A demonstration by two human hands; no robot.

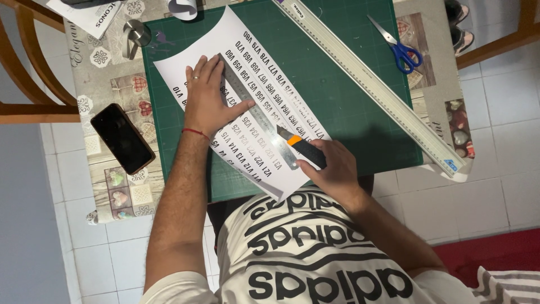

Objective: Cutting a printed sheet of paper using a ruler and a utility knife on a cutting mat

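I count one white printed sheet (247, 95) lying slantwise on one green cutting mat (337, 95), with my left hand (208, 98) spread flat and pressing one short steel ruler (256, 115) onto the sheet, while my right hand (332, 169) is closed around one orange-and-black utility knife (304, 147) whose blade tip meets the ruler's edge near the sheet's lower end. Around them I see one long aluminium ruler (377, 84) crossing the mat's right side, one pair of blue-handled scissors (400, 48) beyond it, one dark phone (122, 138) on the patterned tablecloth (107, 84) left of the mat, and one tape roll (135, 35) near the mat's top left corner; my left hand hides part of the short ruler
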